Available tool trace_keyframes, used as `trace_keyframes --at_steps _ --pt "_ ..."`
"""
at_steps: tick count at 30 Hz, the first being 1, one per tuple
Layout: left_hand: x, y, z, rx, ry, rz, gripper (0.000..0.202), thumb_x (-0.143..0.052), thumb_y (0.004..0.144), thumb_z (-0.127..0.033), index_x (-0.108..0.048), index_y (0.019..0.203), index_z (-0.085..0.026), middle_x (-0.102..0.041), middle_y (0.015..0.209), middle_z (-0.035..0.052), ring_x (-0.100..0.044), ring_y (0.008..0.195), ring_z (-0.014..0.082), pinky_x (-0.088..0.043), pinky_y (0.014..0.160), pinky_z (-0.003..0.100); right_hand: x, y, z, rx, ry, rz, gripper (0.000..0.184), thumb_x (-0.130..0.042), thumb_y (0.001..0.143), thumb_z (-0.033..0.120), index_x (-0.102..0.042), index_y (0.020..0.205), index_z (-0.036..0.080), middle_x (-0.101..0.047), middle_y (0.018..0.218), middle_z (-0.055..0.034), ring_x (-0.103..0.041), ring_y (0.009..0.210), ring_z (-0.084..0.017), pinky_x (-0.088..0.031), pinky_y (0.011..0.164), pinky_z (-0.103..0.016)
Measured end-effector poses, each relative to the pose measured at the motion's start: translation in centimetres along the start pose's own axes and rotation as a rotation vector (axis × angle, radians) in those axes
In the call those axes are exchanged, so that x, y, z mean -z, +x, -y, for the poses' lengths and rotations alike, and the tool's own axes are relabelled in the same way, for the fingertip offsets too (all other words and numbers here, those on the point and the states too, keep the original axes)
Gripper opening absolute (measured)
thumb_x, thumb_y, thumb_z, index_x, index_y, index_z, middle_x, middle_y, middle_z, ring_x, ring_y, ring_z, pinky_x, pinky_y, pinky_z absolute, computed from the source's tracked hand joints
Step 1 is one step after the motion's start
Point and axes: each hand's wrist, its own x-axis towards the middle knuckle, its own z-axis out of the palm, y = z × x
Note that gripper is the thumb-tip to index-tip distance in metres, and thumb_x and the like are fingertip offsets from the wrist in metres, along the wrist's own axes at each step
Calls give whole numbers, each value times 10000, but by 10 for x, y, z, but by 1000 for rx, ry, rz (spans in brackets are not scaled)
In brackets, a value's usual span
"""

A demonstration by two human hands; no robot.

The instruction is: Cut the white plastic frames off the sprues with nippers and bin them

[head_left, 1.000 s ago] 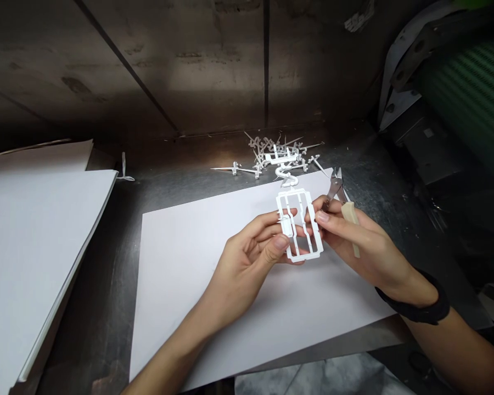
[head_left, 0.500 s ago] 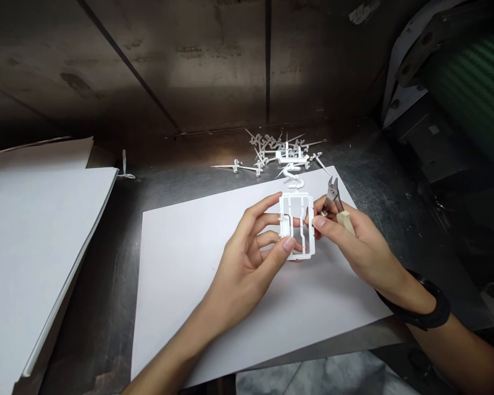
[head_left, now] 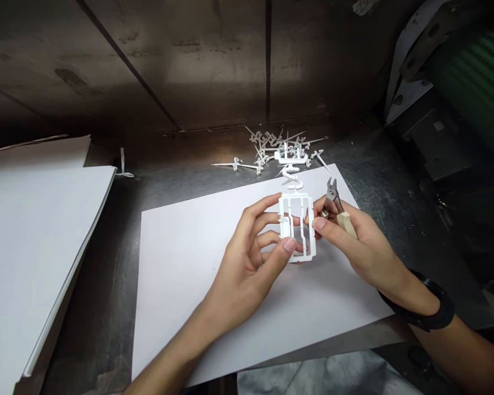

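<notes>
My left hand (head_left: 247,258) grips the lower left of a white plastic moulded frame (head_left: 312,241), thumb in front and fingers behind. Two thin bars run down inside the frame, with a small white block (head_left: 285,226) at its left side. From the top edge rises an S-shaped white runner (head_left: 292,178). My right hand (head_left: 354,236) is closed round a pair of side cutters (head_left: 343,222), jaws pointing up and slightly apart. Its thumb and a finger also touch the frame's right edge.
A white sheet (head_left: 189,285) lies under my hands on the dark metal table (head_left: 119,247). Beyond it is a heap of white plastic sprue scraps (head_left: 267,145). A stack of white sheets (head_left: 37,230) stands at left, near a white tie (head_left: 123,167). A metal wall (head_left: 214,82) rises behind.
The frame has tilted very slightly in my hands. Both hands keep their hold; otherwise the view has only shifted a little.
</notes>
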Motion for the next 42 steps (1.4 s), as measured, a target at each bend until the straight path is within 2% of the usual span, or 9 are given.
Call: trace_keyframes --at_steps 10,14,19,24,27,29,35,40,42 --pt "0 1 2 5 8 23 567 -724 1048 -235 -487 1549 -356 -596 1551 83 -750 1160 225 -656 961 358 -2 -1 -3 -6 -46 -23 97 -601 1146 263 -604 1054 233 -597 969 1 -583 887 -199 -466 807 -277" --pt "3 1 3 14 76 11 538 -705 1068 -292 -482 1554 -347 -553 1607 82 -685 1311 246 -621 1032 341 -5 -1 -2 14 -149 -60 88 -606 1122 239 -595 1035 233 -573 964 3 -545 873 -196 -446 787 -288" --pt "1 0 4 52 110 60 449 -552 1146 -390 -485 1582 -303 -519 1645 75 -552 1456 257 -533 1140 342 -14 -2 -1 3 -229 -52 137 -605 1091 181 -553 974 231 -538 906 23 -498 828 -180 -406 756 -301" --pt "-4 0 13 48 70 14 411 -521 1145 -444 -552 1516 -270 -608 1512 99 -624 1259 258 -562 915 316 -21 -5 -1 1 -192 11 135 -613 1116 215 -580 987 236 -590 917 12 -543 852 -197 -431 782 -313" --pt "0 3 15 45 18 -89 456 -603 1109 -414 -515 1540 -294 -653 1347 78 -660 1066 217 -538 825 305 -21 -6 -2 -9 -174 -18 65 -642 1138 306 -657 1113 248 -669 1041 -19 -612 953 -233 -463 842 -329" --pt "4 5 11 70 -37 -153 450 -641 1076 -376 -532 1505 -300 -649 1182 40 -657 918 183 -513 776 295 -19 -7 -3 -26 -153 -65 109 -658 1142 353 -671 1211 269 -675 1081 -20 -637 983 -238 -472 855 -327" --pt "15 12 -7 136 -316 -220 304 -573 912 -191 -673 1199 -186 -479 892 -4 -457 648 106 -379 588 239 -17 -9 -4 -28 -103 -78 83 -640 1174 357 -666 1222 295 -658 1008 12 -627 953 -192 -474 854 -284" --pt "26 13 -14 186 -498 -197 325 -542 872 -263 -714 1095 -100 -376 856 2 -314 629 99 -272 513 217 -18 -11 -3 -25 -104 -53 66 -643 1176 349 -677 1200 298 -656 1009 10 -614 926 -189 -479 825 -285" --pt "27 13 -16 192 -498 -222 206 -540 885 -242 -681 971 -118 -325 827 -12 -267 624 102 -247 501 212 -17 -11 -2 -15 -108 -62 71 -645 1173 356 -681 1195 299 -653 1012 7 -620 933 -196 -484 824 -294"
